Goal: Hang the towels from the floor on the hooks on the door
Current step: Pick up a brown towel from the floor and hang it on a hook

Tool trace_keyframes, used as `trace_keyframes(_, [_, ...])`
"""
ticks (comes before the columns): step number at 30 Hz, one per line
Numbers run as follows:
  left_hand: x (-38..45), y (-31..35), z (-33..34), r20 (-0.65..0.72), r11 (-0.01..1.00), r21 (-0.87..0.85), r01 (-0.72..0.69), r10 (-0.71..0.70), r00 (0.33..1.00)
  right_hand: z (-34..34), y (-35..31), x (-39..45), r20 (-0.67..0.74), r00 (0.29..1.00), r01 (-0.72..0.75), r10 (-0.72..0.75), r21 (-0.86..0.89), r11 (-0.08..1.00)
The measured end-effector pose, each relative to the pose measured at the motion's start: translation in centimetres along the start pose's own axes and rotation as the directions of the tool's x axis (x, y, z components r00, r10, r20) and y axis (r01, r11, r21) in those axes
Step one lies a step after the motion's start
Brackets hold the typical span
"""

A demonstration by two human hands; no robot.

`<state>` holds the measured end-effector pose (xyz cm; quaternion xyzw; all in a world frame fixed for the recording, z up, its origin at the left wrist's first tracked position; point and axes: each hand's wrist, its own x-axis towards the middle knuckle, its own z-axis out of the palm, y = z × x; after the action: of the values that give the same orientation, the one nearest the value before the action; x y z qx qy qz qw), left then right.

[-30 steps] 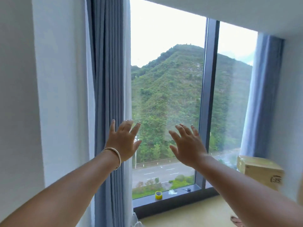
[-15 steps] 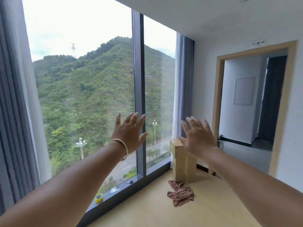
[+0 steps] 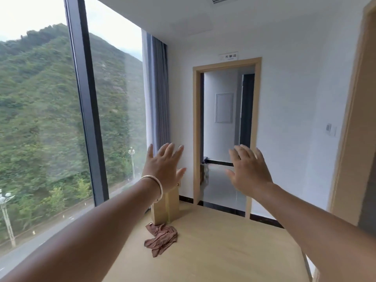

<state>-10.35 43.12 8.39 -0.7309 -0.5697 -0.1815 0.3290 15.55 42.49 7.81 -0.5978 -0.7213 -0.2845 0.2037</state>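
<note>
A crumpled brownish-pink towel (image 3: 161, 237) lies on the light wooden floor, just in front of a cardboard box. My left hand (image 3: 164, 167) is raised in the air with fingers spread, a bangle on its wrist, holding nothing. Beside it my right hand (image 3: 248, 171) is also lifted, palm forward and fingers straight, empty. Both hands are well above and beyond the towel. No hooks are visible; a wooden frame edge (image 3: 350, 127) runs down the right side.
A tall cardboard box (image 3: 165, 205) stands in the corner by the grey curtain (image 3: 157, 92). A large window (image 3: 40, 119) fills the left. An open wood-framed doorway (image 3: 225, 135) leads to a tiled hallway. A light switch (image 3: 330, 129) is on the white wall.
My view has swung to the right, away from the window, bringing the doorway, box and towel to the centre. Both hands have stayed raised and spread.
</note>
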Motion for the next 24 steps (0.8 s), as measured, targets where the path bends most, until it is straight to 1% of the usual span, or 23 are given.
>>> trace_keyframes(5, [3.4, 4.1, 3.1, 0.004, 0.996, -0.066, -0.06, 0.06, 0.998, 2.4, 4.0, -0.2, 0.048, 0.995, -0.079, 0.082, -0.06, 0.995])
trace_keyframes(12, [8.3, 7.8, 8.5, -0.033, 0.979, -0.116, -0.166, 0.163, 0.986, 6.5, 7.1, 1.8, 0.08, 0.979, -0.173, 0.187, -0.151, 0.973])
trace_keyframes(17, [14.3, 8.0, 12.8, -0.056, 0.968, -0.15, -0.199, 0.192, 0.98, 9.5, 9.1, 6.0, 0.067, 0.965, -0.239, 0.255, -0.189, 0.952])
trace_keyframes(24, [23.3, 6.2, 18.6, -0.083, 0.961, -0.178, -0.213, 0.201, 0.976, 14.0, 11.5, 13.5, 0.074, 0.937, -0.319, 0.342, -0.215, 0.923])
